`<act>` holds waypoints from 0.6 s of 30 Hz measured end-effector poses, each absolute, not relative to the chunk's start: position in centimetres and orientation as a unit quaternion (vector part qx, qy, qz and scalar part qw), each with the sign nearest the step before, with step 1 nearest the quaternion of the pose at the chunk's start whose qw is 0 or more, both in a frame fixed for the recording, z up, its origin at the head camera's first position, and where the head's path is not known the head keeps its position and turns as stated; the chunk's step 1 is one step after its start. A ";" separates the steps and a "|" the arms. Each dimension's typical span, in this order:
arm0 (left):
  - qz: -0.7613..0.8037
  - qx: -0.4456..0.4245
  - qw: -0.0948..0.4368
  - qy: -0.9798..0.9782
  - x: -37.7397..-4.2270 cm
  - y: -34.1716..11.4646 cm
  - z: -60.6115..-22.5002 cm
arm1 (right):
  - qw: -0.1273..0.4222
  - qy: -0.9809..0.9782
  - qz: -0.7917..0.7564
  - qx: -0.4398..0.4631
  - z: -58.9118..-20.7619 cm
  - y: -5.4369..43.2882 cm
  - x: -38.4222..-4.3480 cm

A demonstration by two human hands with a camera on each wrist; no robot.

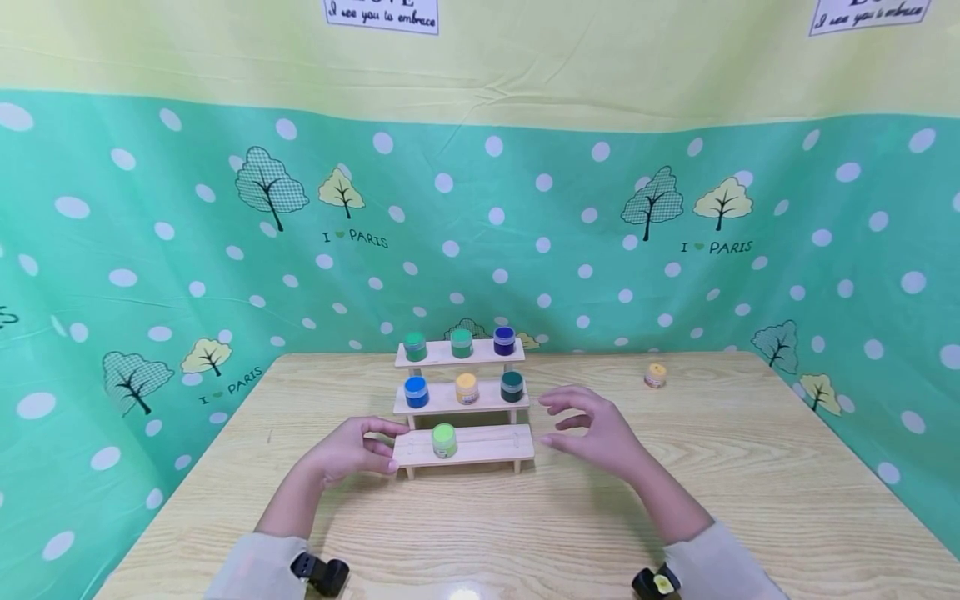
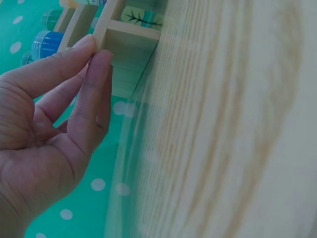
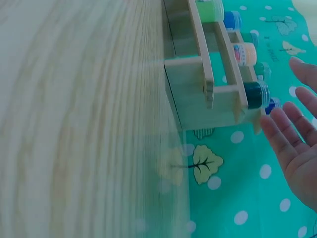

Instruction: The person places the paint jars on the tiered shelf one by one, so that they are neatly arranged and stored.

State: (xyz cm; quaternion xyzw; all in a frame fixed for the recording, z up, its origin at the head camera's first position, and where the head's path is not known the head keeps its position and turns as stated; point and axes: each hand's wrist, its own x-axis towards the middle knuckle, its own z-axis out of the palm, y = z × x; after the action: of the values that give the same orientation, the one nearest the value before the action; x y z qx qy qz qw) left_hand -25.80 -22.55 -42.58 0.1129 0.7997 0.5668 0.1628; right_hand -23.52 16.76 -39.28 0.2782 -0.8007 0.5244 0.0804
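A three-step wooden display rack (image 1: 487, 448) stands on the table with small paint jars on its steps. At the left end of its lowest step, my left hand (image 1: 358, 448) pinches the board between thumb and fingertips; the left wrist view shows the thumb and fingers (image 2: 101, 59) meeting at the board's edge. Just off the rack's right side my right hand (image 1: 592, 429) is held in the air, fingers loosely bent and apart, touching nothing. A light green jar (image 1: 444, 441) sits on the lowest step. The middle step carries a blue jar (image 1: 416, 392), a pale orange jar (image 1: 467, 388) and a dark green jar (image 1: 512, 387).
On the top step are two green jars (image 1: 461, 343) and a dark blue jar (image 1: 504, 341). Another pale orange jar (image 1: 656, 376) stands alone at the table's back right. A dotted green and yellow curtain (image 1: 525, 225) hangs behind the wooden table (image 1: 750, 467).
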 end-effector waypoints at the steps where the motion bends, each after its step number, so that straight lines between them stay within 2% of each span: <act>1: 0.567 0.111 0.163 0.800 -25.8 -22.6 -42.6 | 0.083 -0.801 0.525 0.277 -39.3 17.0 -23.5; 12: 0.570 0.117 0.161 0.797 -25.6 -22.5 -42.3 | 0.087 -0.821 0.502 0.258 -39.4 19.7 -23.9; 18: 0.571 0.117 0.163 0.796 -25.7 -22.5 -42.4 | 0.106 -0.837 0.472 0.256 -39.9 21.4 -24.4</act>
State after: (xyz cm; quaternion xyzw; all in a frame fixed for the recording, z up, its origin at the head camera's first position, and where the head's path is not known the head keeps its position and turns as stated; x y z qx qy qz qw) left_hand -25.69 -22.49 -42.37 0.1173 0.7960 0.5711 0.1626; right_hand -24.45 21.38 -39.94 0.2564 -0.8370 0.4716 0.1064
